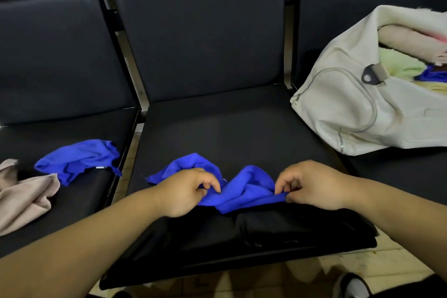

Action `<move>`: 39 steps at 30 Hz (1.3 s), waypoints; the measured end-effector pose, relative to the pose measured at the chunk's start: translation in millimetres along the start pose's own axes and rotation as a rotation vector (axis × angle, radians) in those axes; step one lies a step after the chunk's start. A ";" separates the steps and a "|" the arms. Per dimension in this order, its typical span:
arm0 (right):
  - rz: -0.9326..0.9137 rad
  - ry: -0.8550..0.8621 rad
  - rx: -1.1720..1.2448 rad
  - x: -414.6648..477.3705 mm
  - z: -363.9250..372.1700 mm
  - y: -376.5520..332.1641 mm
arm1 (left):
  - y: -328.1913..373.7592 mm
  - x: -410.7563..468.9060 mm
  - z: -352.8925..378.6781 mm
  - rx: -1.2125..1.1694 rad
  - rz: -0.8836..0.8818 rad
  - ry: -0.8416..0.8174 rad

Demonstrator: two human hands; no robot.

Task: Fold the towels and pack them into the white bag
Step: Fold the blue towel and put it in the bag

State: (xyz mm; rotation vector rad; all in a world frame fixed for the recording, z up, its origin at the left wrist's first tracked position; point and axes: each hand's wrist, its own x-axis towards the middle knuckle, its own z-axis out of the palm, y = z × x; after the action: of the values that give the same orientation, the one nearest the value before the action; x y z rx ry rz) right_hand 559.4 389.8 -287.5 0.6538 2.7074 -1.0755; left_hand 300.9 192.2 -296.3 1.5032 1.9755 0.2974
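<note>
A crumpled blue towel (244,189) lies on the middle black seat (229,133). My left hand (186,191) pinches its near edge on the left, and my right hand (312,184) pinches the same edge on the right. A second blue towel (79,160) lies bunched on the left seat, with a beige towel (24,196) beside it at the left edge. The white bag (358,109) sits on the right seat, tipped with its mouth open, and holds pink, green and blue towels (408,56).
Three black padded seats stand in a row with metal frame bars (125,56) between them. Below the seat front there is tiled floor (362,268), and a shoe (353,285) shows at the bottom right.
</note>
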 end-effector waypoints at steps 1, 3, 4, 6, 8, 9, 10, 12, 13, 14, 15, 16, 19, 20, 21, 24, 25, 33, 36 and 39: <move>0.002 -0.009 0.012 -1.4 0.5 -1.5 | -0.8 -1.0 1.2 0.089 0.003 0.040; 0.003 -0.014 0.032 -4.4 -1.5 -6.7 | 2.1 -2.1 3.9 0.205 0.026 0.190; 0.000 -0.010 0.041 -6.0 -3.1 -9.7 | 7.2 -2.8 4.8 0.226 0.052 0.267; -0.004 -0.003 0.090 -9.2 -7.4 -16.1 | 24.4 -5.9 6.7 0.150 0.143 0.326; -0.012 -0.010 0.174 -12.4 -11.4 -22.1 | 44.6 -9.0 12.4 -0.001 0.216 0.262; -0.022 -0.010 0.204 -13.8 -13.3 -24.6 | 52.0 -8.1 17.3 -0.038 0.236 0.230; -0.032 -0.001 0.222 -14.6 -15.2 -26.2 | 58.1 -6.0 22.0 -0.057 0.241 0.209; -0.054 0.019 0.259 -15.6 -18.6 -28.9 | 64.9 1.3 28.9 -0.121 0.199 0.196; -0.067 0.028 0.294 -17.4 -21.0 -30.5 | 67.5 5.0 30.8 -0.176 0.174 0.197; -0.077 0.039 0.337 -18.1 -22.7 -31.7 | 69.3 7.4 31.6 -0.225 0.153 0.197; -0.085 0.065 0.375 -19.7 -25.6 -32.8 | 72.4 9.5 31.2 -0.266 0.141 0.209; -0.090 0.102 0.406 -20.8 -28.8 -32.6 | 76.2 11.2 29.2 -0.304 0.135 0.232; -0.107 0.249 0.514 -23.6 -41.0 -31.2 | 85.2 14.4 15.8 -0.423 0.142 0.310; -0.113 0.303 0.575 -23.2 -45.3 -30.7 | 88.0 14.6 8.7 -0.463 0.149 0.311; -0.120 0.349 0.655 -22.2 -49.1 -31.1 | 89.8 14.4 1.2 -0.495 0.160 0.299; -0.142 0.442 0.844 -17.1 -59.7 -34.1 | 92.2 8.8 -22.5 -0.554 0.196 0.237; -0.153 0.463 0.860 -16.0 -62.9 -35.8 | 91.9 5.3 -30.9 -0.582 0.201 0.212; -0.159 0.661 0.705 -12.0 -78.8 -31.7 | 60.4 -28.9 -81.1 -0.406 0.113 0.273; -0.157 0.673 0.727 -10.8 -76.1 -30.0 | 47.4 -38.6 -88.0 -0.279 0.034 0.303; -0.145 0.693 0.745 -10.7 -74.2 -31.6 | 39.5 -47.9 -93.1 -0.241 0.018 0.364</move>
State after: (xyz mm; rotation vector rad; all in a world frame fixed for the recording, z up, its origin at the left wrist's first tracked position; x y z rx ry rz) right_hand 555.8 416.5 -210.7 1.1119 2.8417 -2.3035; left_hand 283.1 178.3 -186.7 1.3839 2.1089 0.8364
